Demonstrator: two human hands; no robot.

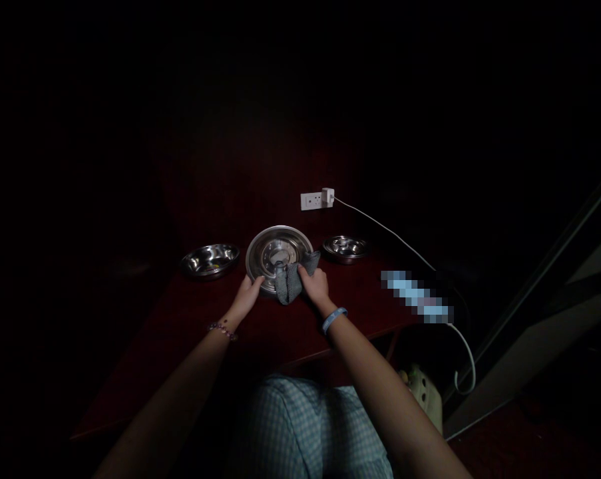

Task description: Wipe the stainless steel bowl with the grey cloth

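A round, shiny steel plate is tilted up over the table, its inner face toward me. My left hand grips the plate's lower left rim, thumb on the inside. In my right hand is a folded grey cloth, closed under the fingers and pressed against the plate's lower right part. The cloth hides some of the plate's inside and rim. To the left stands a steel bowl with a small yellowish spot in it. Steel bowls or plates, apparently stacked, sit to the right.
The dark red table reaches to a wall with a white socket and charger. From it a white cable runs to a blurred-out bluish object at the table's right. A pale container stands below the right edge.
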